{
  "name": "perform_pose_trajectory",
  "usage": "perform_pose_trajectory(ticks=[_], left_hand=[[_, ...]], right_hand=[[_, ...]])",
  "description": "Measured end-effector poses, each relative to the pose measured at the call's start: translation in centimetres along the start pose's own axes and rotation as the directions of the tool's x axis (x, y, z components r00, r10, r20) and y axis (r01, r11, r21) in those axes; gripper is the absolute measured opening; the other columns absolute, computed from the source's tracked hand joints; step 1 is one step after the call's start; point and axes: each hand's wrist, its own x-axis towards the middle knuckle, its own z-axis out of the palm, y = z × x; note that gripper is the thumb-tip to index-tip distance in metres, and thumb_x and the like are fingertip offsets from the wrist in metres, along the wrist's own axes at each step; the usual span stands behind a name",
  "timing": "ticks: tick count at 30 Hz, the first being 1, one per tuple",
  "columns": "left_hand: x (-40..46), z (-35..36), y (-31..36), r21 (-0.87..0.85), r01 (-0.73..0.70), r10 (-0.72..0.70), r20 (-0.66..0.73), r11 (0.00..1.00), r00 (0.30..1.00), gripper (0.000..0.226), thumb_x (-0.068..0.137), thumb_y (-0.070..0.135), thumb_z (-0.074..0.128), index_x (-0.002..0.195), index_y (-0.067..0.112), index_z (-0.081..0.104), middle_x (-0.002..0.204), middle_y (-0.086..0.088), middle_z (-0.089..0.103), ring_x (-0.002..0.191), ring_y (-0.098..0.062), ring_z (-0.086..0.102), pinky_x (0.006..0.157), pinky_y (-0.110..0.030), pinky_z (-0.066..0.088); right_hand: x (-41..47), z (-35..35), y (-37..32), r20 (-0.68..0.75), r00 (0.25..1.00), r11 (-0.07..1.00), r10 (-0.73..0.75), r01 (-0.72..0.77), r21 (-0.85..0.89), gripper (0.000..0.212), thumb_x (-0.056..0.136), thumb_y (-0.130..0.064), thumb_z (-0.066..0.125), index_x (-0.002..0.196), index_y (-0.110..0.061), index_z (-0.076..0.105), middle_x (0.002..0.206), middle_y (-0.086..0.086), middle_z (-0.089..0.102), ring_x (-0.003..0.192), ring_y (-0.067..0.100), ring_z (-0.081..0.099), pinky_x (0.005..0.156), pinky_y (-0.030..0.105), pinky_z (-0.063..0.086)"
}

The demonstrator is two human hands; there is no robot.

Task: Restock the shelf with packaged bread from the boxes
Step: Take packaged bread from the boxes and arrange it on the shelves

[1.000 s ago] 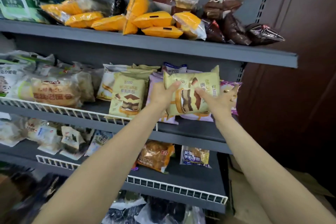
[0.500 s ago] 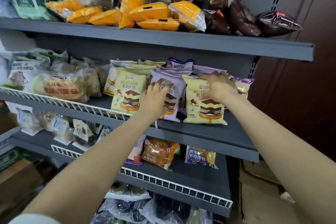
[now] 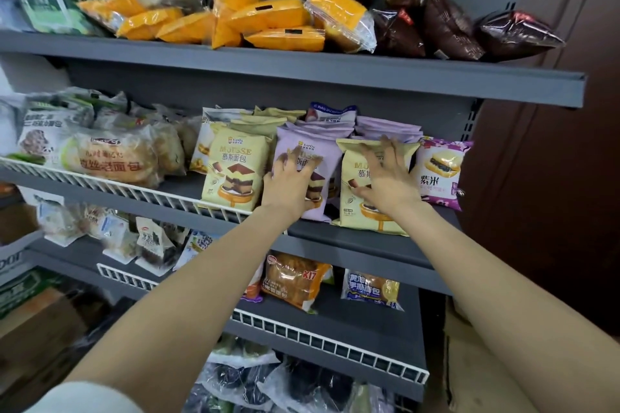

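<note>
1. Grey metal shelf (image 3: 335, 238) stacked with packaged bread on every tier, dark wall off to the right, and a cardboard box (image 3: 37, 329) low on the left.
2. What changed: a second ago both hands were carrying a yellow bread pack (image 3: 365, 184) up to the middle tier. Now it's standing on the shelf, leaning back on the purple packs behind it, right next to the purple pack (image 3: 302, 151).
3. Right hand (image 3: 385, 183) lies flat on the yellow pack's front, fingers (image 3: 391, 151) spread wide and reaching its top edge. Not gripping, more like patting it into place.
4. Left hand (image 3: 288, 188) has shifted over to the purple pack, fingers (image 3: 295, 157) spread against its face, steadying the row.
5. Just right of the right-hand fingers sits a purple rice bread pack (image 3: 439, 171); left of the left-hand fingers is another yellow pack (image 3: 235, 171).
6. My read: this pack is basically stocked. It looks a bit tilted, so a nudge to square it up, then back to the box for the next one.
</note>
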Motion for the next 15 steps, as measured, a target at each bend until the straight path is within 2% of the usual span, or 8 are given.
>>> perform_pose_trajectory(ticks=[2, 4, 6, 8, 9, 11, 13, 15], left_hand=[[0.0, -0.7, 0.1, -0.03, -0.007, 0.007, -0.009, 1.0, 1.0, 0.072, 0.083, 0.031, 0.067, 0.144, 0.033, 0.028, 0.155, -0.006, 0.015, 0.14, -0.032, 0.02, 0.102, -0.047, 0.038], [-0.1, -1.8, -0.2, -0.071, -0.012, 0.009, -0.04, 0.997, 0.999, 0.06, 0.087, 0.02, 0.06, 0.141, 0.026, 0.035, 0.147, -0.01, 0.029, 0.132, -0.032, 0.032, 0.099, -0.045, 0.04], [-0.3, -3.0, -1.2, -0.134, -0.006, -0.003, -0.068, 0.991, 0.998, 0.05, 0.089, 0.014, 0.053, 0.137, 0.018, 0.041, 0.134, -0.014, 0.043, 0.121, -0.033, 0.043, 0.091, -0.043, 0.045], [-0.9, -4.3, -3.0, -0.212, 0.013, -0.038, -0.114, 0.977, 0.993, 0.039, 0.09, 0.016, 0.051, 0.129, 0.015, 0.049, 0.122, -0.013, 0.052, 0.109, -0.033, 0.053, 0.08, -0.04, 0.049], [-1.4, -5.0, -4.2, -0.241, 0.026, -0.062, -0.143, 0.97, 0.988, 0.034, 0.09, 0.017, 0.051, 0.124, 0.014, 0.053, 0.116, -0.011, 0.057, 0.104, -0.032, 0.057, 0.076, -0.039, 0.05], [-2.7, -6.2, -7.1, -0.257, 0.064, -0.113, -0.18, 0.964, 0.977, 0.026, 0.091, 0.02, 0.05, 0.116, 0.016, 0.057, 0.105, -0.004, 0.065, 0.095, -0.028, 0.062, 0.071, -0.035, 0.05], [-4.3, -7.1, -11.2, -0.227, 0.12, -0.164, -0.188, 0.967, 0.968, 0.024, 0.092, 0.024, 0.049, 0.113, 0.017, 0.059, 0.098, -0.001, 0.069, 0.09, -0.026, 0.063, 0.066, -0.031, 0.048], [-6.2, -7.7, -16.1, -0.204, 0.169, -0.209, -0.195, 0.964, 0.958, 0.022, 0.093, 0.026, 0.049, 0.11, 0.017, 0.062, 0.093, -0.003, 0.07, 0.086, -0.028, 0.065, 0.066, -0.034, 0.053]], right_hand=[[-0.5, -0.3, -0.9, -0.07, 0.997, 0.996, -0.029, 0.023, -0.088, 0.078, 0.086, -0.043, 0.061, 0.149, -0.024, 0.019, 0.159, 0.011, 0.002, 0.148, 0.027, -0.005, 0.113, 0.062, 0.002], [-1.0, -0.8, -2.5, -0.133, 0.986, 0.993, -0.101, 0.091, -0.079, 0.073, 0.086, -0.03, 0.063, 0.148, -0.022, 0.024, 0.159, 0.01, 0.007, 0.148, 0.027, 0.0, 0.115, 0.057, 0.007], [-1.3, -1.4, -4.6, -0.18, 0.972, 0.987, -0.149, 0.158, 0.036, 0.063, 0.087, -0.02, 0.061, 0.144, -0.018, 0.034, 0.155, 0.009, 0.019, 0.144, 0.028, 0.015, 0.114, 0.05, 0.024], [-1.2, -2.0, -7.3, -0.182, 0.967, 0.961, -0.181, 0.213, 0.179, 0.047, 0.09, -0.018, 0.056, 0.136, -0.016, 0.044, 0.146, 0.007, 0.033, 0.133, 0.029, 0.035, 0.099, 0.044, 0.043], [-1.1, -2.2, -8.9, -0.157, 0.967, 0.944, -0.199, 0.232, 0.236, 0.041, 0.092, -0.02, 0.053, 0.132, -0.016, 0.047, 0.14, 0.006, 0.04, 0.126, 0.028, 0.042, 0.089, 0.039, 0.046], [-0.8, -2.3, -12.4, -0.113, 0.964, 0.903, -0.24, 0.265, 0.337, 0.032, 0.094, -0.02, 0.049, 0.126, -0.016, 0.054, 0.127, 0.007, 0.052, 0.114, 0.028, 0.052, 0.076, 0.034, 0.043], [-0.4, -1.9, -16.7, -0.102, 0.953, 0.851, -0.284, 0.3, 0.431, 0.028, 0.093, -0.018, 0.049, 0.118, -0.016, 0.061, 0.117, 0.008, 0.061, 0.106, 0.028, 0.057, 0.077, 0.034, 0.047], [-0.1, -0.9, -21.7, -0.088, 0.938, 0.797, -0.335, 0.332, 0.504, 0.024, 0.091, -0.018, 0.05, 0.111, -0.017, 0.065, 0.109, 0.006, 0.066, 0.101, 0.026, 0.06, 0.081, 0.038, 0.051]])
